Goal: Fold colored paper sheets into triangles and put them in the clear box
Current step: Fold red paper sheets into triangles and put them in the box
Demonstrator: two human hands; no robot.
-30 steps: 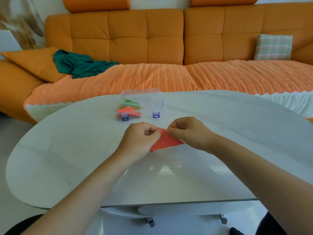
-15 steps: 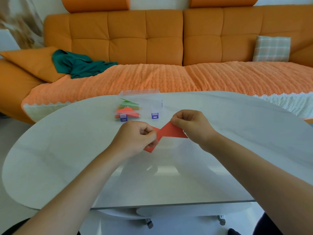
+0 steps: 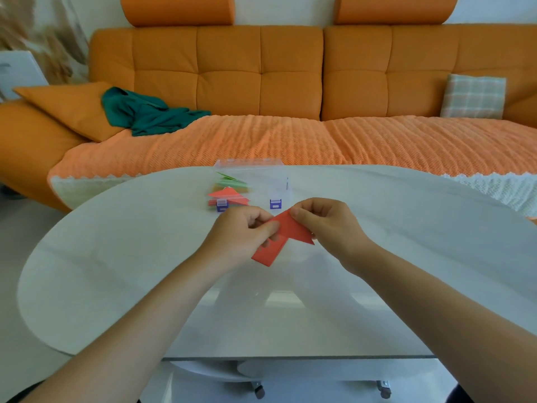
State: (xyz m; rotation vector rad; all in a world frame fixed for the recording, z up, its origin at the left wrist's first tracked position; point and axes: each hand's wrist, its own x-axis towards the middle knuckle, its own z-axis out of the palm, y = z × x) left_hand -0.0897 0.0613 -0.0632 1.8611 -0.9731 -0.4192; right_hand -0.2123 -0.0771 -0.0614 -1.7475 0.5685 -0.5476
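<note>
Few folded triangles (image 3: 229, 194) in clear box (image 3: 279, 170); left hand (image 3: 242, 232) and right hand (image 3: 327, 225) both pinch red sheet (image 3: 287, 235) mid-fold (not boxed yet).

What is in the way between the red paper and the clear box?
Nothing visible. The red paper, pinched by the left hand and right hand, is just in front of the clear box, with only bare table between. Whether a lid covers the box is unclear.

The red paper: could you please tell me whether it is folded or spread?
Folded, unfinished: the red paper bends into two angled flaps, pinched between left hand and right hand.
</note>
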